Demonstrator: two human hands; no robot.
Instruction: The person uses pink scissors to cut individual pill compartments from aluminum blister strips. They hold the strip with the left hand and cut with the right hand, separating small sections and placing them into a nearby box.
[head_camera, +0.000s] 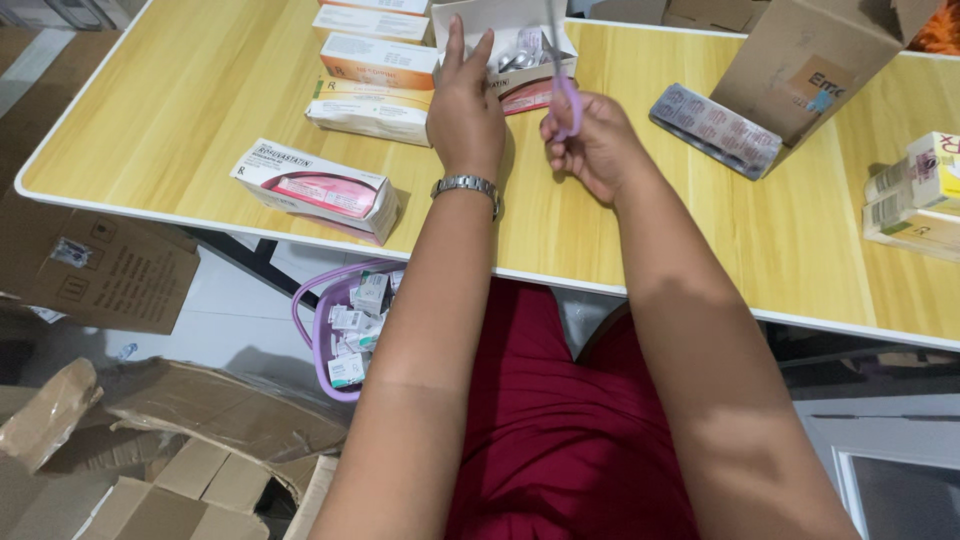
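Observation:
My left hand (464, 110), with a metal watch on its wrist, reaches forward with fingers apart and touches the near edge of an open white box (478, 22) that holds silver blister strips (518, 58). My right hand (592, 145) grips the purple handles of a pair of scissors (562, 78), whose blades point up over that open box. Both hands are above the wooden table (200, 100).
Several medicine boxes (375, 85) are stacked left of the open box, and a white and pink box (318, 188) lies near the table edge. A blister pack (715, 130) leans by a cardboard box (815, 60). A purple basket (345, 325) and flattened cardboard (150, 440) are on the floor.

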